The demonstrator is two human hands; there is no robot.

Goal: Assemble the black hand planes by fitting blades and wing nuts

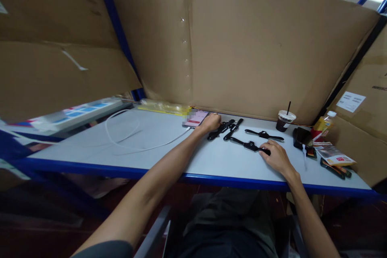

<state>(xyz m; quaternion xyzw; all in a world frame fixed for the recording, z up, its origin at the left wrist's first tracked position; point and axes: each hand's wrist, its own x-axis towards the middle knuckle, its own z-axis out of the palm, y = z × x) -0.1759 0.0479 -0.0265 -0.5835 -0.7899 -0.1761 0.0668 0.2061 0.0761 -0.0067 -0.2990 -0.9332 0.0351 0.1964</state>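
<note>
Black spokeshaves lie across the middle of the table. My right hand (pixel 275 156) has its thumb and fingers closed on the right handle of the nearest spokeshave (pixel 250 145), which rests on the tabletop or just above it. Behind that one lies another spokeshave (pixel 263 134), untouched. My left hand (pixel 213 122) is curled closed between a phone (pixel 195 119) and a cluster of spokeshaves (pixel 223 129). Its fingertips are hidden, so I cannot see what they grip. One more spokeshave (pixel 233 130) lies slantwise at the right of this cluster.
A white cable (pixel 160 145) loops from the phone across the table (pixel 169 161). Yellow-edged plastic packaging (pixel 163 107) lies behind. To the right stand a drink cup with straw (pixel 286 121) and a bottle (pixel 326 124), near a packet (pixel 334 154). Cardboard (pixel 256 48) walls the back.
</note>
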